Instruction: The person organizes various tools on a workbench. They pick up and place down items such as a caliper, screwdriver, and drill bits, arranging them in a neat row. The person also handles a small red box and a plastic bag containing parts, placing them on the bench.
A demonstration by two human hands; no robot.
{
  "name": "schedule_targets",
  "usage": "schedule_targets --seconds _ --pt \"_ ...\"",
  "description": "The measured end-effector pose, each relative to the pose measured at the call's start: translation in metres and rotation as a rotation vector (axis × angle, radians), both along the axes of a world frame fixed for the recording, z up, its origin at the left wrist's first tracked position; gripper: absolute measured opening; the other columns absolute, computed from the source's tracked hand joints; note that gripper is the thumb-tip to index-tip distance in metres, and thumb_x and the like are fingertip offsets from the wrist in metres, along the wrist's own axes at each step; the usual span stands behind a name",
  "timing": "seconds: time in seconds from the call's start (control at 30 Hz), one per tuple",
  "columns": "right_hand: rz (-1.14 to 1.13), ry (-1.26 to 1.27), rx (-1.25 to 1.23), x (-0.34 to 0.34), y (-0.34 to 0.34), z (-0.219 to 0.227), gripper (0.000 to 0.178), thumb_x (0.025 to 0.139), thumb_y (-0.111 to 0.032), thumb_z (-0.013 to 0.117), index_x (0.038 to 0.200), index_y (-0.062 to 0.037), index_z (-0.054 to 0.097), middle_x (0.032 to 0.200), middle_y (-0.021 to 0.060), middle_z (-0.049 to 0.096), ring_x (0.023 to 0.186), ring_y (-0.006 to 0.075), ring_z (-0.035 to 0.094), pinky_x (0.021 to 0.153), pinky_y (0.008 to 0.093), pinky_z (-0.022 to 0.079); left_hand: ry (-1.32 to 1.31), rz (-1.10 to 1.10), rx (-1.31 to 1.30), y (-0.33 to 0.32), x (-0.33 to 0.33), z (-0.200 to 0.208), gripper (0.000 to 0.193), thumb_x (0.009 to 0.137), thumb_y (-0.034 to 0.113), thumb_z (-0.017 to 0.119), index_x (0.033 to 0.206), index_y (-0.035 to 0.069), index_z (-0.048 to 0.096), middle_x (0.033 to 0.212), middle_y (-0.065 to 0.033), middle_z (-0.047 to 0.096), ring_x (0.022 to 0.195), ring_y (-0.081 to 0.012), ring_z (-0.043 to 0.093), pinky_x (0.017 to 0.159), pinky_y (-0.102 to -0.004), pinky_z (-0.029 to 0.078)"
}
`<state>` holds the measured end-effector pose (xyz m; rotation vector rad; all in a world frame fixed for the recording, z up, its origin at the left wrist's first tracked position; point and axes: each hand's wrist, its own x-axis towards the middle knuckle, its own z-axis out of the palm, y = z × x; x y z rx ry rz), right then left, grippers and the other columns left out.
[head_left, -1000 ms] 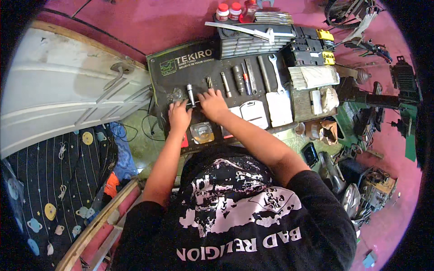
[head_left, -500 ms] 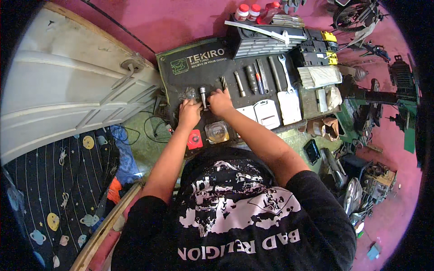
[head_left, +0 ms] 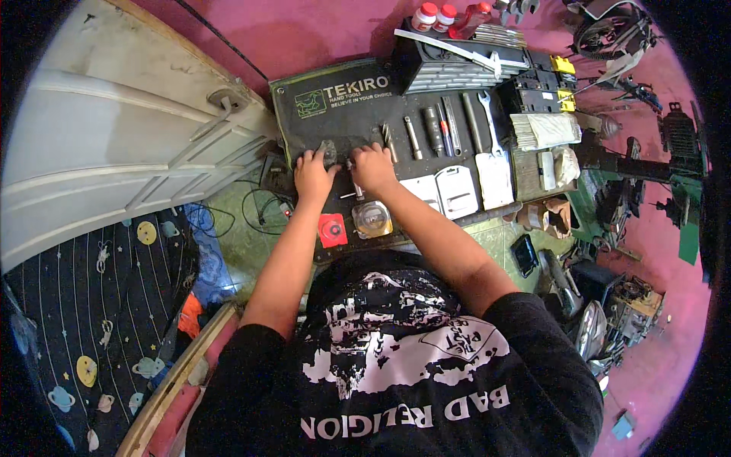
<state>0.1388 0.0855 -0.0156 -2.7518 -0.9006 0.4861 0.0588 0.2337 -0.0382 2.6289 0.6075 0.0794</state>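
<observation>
My left hand [head_left: 313, 177] lies low over the dark mat, its thumb apart from the fingers. Just beyond its fingertips is a crumpled clear plastic piece [head_left: 328, 148], which they may touch. My right hand [head_left: 373, 170] is closed over a slim chrome tool [head_left: 359, 192], whose end shows below the palm; the fingers hide most of it. A twist drill bit [head_left: 387, 137] lies right beyond the right fingers. Closer to me sit a red square packet [head_left: 332, 230] and a clear round-topped plastic pack [head_left: 371, 219].
Right of my hands lie a metal extension bar [head_left: 413, 138], a dark cylindrical tool [head_left: 432, 131], a wrench [head_left: 491, 122] and white cards [head_left: 458, 193]. A caliper [head_left: 449, 52] rests on a drawer case [head_left: 457, 72] at the back. The door [head_left: 152, 129] stands left.
The chrome tool, upright between my hands before, has come nearer me under my right hand. My left fingers have spread. The whole view has shifted slightly.
</observation>
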Motion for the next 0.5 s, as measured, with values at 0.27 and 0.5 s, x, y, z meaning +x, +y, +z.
schedule_targets --seconds 0.27,0.5 --pt "-0.101 0.119 0.388 0.002 0.004 0.013 0.034 0.086 -0.023 0.075 0.116 -0.0082 0.072 0.114 0.0152 0.073 0.111 0.0333 0.065 0.093 0.0466 0.050 -0.091 0.011 -0.485 0.019 0.001 -0.032 0.019 0.091 0.017 0.071 0.106 0.006 0.074 0.088 -0.0120 0.072 0.080 -0.0280 0.067 0.076 -0.0372 0.052" --pt "-0.236 0.836 0.753 -0.020 -0.046 0.108 0.024 0.093 -0.014 0.077 0.112 0.0004 0.076 0.101 0.0053 0.077 0.089 0.0099 0.067 0.082 0.0300 0.054 -0.039 0.071 -1.399 -0.015 -0.067 0.096 0.023 0.103 0.022 0.065 0.093 0.003 0.074 0.076 0.0041 0.064 0.067 -0.0032 0.050 0.061 -0.0213 0.038"
